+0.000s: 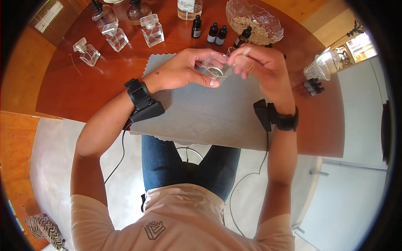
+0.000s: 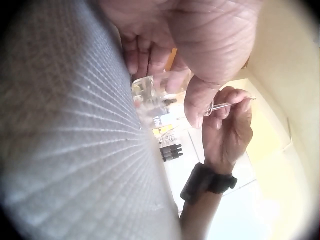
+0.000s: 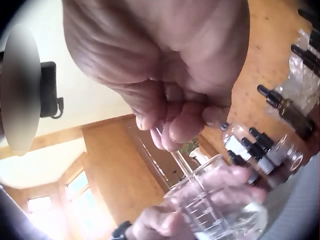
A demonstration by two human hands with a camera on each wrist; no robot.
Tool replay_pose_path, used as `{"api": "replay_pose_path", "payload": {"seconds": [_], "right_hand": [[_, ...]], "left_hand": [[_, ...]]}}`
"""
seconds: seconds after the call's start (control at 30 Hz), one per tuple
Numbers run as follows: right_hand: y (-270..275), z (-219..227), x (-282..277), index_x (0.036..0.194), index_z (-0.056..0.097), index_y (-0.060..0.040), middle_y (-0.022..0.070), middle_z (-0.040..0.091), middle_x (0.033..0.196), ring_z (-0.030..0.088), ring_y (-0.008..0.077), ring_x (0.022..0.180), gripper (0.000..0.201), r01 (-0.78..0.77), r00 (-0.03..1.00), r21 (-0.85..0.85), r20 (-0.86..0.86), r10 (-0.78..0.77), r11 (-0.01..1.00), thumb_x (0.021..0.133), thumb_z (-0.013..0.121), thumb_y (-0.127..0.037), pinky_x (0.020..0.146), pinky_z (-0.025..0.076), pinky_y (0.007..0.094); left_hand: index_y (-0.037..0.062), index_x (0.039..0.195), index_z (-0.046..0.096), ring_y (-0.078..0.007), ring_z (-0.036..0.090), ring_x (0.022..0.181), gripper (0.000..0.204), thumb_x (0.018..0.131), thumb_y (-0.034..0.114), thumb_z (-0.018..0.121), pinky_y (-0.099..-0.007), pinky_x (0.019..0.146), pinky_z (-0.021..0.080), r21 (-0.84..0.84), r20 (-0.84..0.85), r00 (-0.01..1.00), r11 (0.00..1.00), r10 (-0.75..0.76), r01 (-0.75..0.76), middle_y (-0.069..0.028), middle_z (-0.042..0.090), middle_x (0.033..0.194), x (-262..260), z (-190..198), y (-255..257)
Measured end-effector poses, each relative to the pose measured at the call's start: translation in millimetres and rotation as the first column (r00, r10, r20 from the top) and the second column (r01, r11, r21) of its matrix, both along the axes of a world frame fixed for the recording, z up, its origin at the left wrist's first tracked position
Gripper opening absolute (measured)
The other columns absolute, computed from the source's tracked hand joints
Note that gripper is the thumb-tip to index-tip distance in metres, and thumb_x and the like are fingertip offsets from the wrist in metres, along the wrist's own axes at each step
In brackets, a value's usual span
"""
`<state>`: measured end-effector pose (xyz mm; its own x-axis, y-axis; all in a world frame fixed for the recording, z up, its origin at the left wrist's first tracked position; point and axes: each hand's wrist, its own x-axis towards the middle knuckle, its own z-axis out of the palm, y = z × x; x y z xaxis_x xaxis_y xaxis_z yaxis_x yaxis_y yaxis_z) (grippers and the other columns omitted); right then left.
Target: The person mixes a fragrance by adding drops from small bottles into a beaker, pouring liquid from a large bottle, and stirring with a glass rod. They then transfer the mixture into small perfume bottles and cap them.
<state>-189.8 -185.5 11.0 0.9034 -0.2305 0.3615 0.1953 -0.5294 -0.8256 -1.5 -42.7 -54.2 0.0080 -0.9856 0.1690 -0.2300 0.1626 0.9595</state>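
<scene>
My left hand (image 1: 178,72) holds a small clear beaker (image 1: 217,72), tilted, with thumb and fingers around its wall. Graduation lines show on the beaker in the right wrist view, and a little clear liquid lies at its bottom. My right hand (image 1: 268,62) pinches a thin clear stirring rod (image 3: 183,162) between thumb and fingers. The rod slants down through the beaker's mouth. Both hands are above the far part of a grey textured mat (image 1: 201,115).
Beyond the hands stand several black-capped dropper bottles (image 1: 196,26) and a larger bottle (image 1: 189,10). Clear perfume bottles (image 1: 153,33) are at the back left. A glass bowl (image 1: 255,23) sits at the back right, plastic cups (image 1: 317,69) and more droppers (image 1: 313,87) farther right.
</scene>
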Motion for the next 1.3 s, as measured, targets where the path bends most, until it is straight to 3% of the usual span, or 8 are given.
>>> {"api": "replay_pose_path", "payload": {"seconds": [0.17, 0.27, 0.37, 0.57, 0.77, 0.97, 1.17, 1.3], "right_hand": [[13, -18, 20, 0.092, 0.067, 0.0025, 0.0050, 0.062, 0.077, 0.056, 0.0097, 0.069, 0.016, 0.040, 0.984, -0.069, 0.174, -0.028, 0.997, 0.097, 0.060, -0.010, 0.061, 0.045, 0.0261], [-2, -10, 7, 0.092, 0.067, 0.0025, 0.0049, 0.062, 0.076, 0.055, 0.0101, 0.068, 0.015, 0.149, 0.983, -0.075, 0.116, -0.140, 0.986, 0.097, 0.060, -0.011, 0.061, 0.045, 0.0265], [-2, 2, -3, 0.092, 0.066, 0.0024, 0.0048, 0.061, 0.076, 0.055, 0.0102, 0.068, 0.014, -0.024, 0.998, 0.022, -0.058, 0.025, 0.999, 0.096, 0.060, -0.010, 0.060, 0.045, 0.0268], [9, -19, 18, 0.091, 0.067, 0.0017, 0.0029, 0.060, 0.076, 0.051, 0.0088, 0.066, 0.017, 0.067, 0.986, -0.057, 0.155, -0.058, 0.996, 0.098, 0.060, -0.012, 0.060, 0.043, 0.0249], [1, -1, 3, 0.092, 0.066, 0.0014, 0.0052, 0.060, 0.076, 0.051, 0.0098, 0.066, 0.015, -0.045, 0.998, 0.008, -0.033, 0.045, 0.999, 0.097, 0.060, -0.011, 0.060, 0.043, 0.0267], [-2, -18, 14, 0.093, 0.067, 0.0013, 0.0039, 0.061, 0.077, 0.052, 0.0099, 0.066, 0.018, 0.069, 0.983, -0.103, 0.178, -0.050, 0.992, 0.098, 0.061, -0.014, 0.061, 0.044, 0.0266], [12, -2, 10, 0.091, 0.066, 0.0015, 0.0049, 0.062, 0.078, 0.053, 0.0102, 0.068, 0.015, -0.058, 0.998, -0.013, -0.008, 0.058, 0.998, 0.097, 0.059, -0.010, 0.062, 0.044, 0.0267], [10, -16, 18, 0.091, 0.066, 0.0019, 0.0038, 0.061, 0.076, 0.053, 0.0094, 0.068, 0.015, 0.064, 0.987, -0.059, 0.150, -0.054, 0.996, 0.096, 0.061, -0.011, 0.061, 0.044, 0.0267]], "left_hand": [[0.0049, 0.136, 0.060, -0.0142, 0.060, 0.115, 0.058, 0.083, 0.011, 0.084, -0.0296, 0.098, 0.052, 0.094, -0.021, 0.999, 0.995, -0.037, 0.039, -0.0044, 0.067, 0.121, -1, 10, 1], [0.0052, 0.130, 0.063, -0.0131, 0.060, 0.108, 0.055, 0.082, 0.018, 0.086, -0.0316, 0.096, 0.049, -0.025, 0.068, 0.998, 1.000, 0.008, -0.007, -0.0045, 0.069, 0.118, -1, 4, -1], [0.0053, 0.130, 0.064, -0.0130, 0.060, 0.108, 0.054, 0.082, 0.018, 0.086, -0.0318, 0.096, 0.049, -0.009, -0.033, 0.999, 1.000, 0.000, 0.000, -0.0039, 0.069, 0.117, -2, 3, 1], [0.0042, 0.134, 0.061, -0.0133, 0.059, 0.114, 0.058, 0.083, 0.013, 0.085, -0.0298, 0.098, 0.050, 0.075, -0.032, 0.999, 0.996, -0.040, 0.042, -0.0032, 0.067, 0.119, -1, 9, 1], [0.0053, 0.134, 0.062, -0.0149, 0.060, 0.111, 0.058, 0.082, 0.017, 0.086, -0.0313, 0.095, 0.050, 0.038, -0.096, 0.995, 0.999, -0.034, 0.038, -0.0067, 0.069, 0.119, -1, 2, 0], [0.0056, 0.135, 0.061, -0.0159, 0.060, 0.112, 0.060, 0.082, 0.020, 0.086, -0.0324, 0.096, 0.050, -0.017, 0.054, 0.999, 1.000, -0.003, 0.004, -0.0073, 0.068, 0.121, 0, 1, -1], [0.0057, 0.132, 0.063, -0.0157, 0.060, 0.112, 0.058, 0.082, 0.020, 0.087, -0.0320, 0.097, 0.049, 0.011, -0.013, 0.998, 0.998, -0.059, 0.060, -0.0064, 0.068, 0.122, 3, 1, -1], [0.0051, 0.132, 0.063, -0.0149, 0.060, 0.112, 0.057, 0.082, 0.019, 0.087, -0.0314, 0.097, 0.049, 0.068, -0.017, 0.999, 0.997, -0.033, 0.034, -0.0062, 0.068, 0.122, -2, 12, 1]]}}
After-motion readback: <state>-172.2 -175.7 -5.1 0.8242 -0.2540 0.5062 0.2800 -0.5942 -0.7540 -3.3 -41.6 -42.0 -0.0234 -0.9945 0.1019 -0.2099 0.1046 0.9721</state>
